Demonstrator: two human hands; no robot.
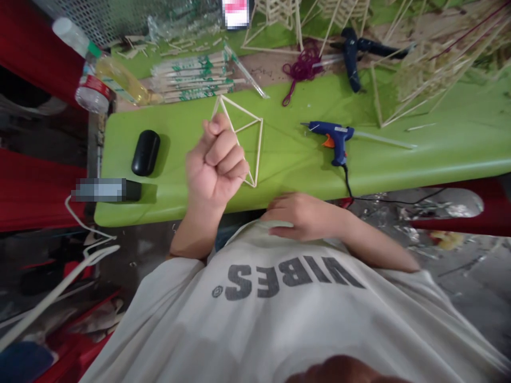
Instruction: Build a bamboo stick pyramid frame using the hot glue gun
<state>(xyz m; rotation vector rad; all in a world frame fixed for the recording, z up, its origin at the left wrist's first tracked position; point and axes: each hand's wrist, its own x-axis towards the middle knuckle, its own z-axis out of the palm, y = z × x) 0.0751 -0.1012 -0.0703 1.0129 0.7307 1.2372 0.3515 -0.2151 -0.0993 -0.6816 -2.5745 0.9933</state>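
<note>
Two hands (pixel 217 162) (pixel 297 213), one small stick frame (pixel 259 149), one orange-triggered glue gun (pixel 339 139)

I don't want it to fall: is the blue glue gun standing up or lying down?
Lying down. The blue glue gun rests on the green table, side facing up.

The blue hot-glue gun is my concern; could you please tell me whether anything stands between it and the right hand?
Nothing visible stands between the right hand and the blue hot-glue gun; green tabletop shows there. The gun's black cord runs over the near edge, right of that path.
</note>
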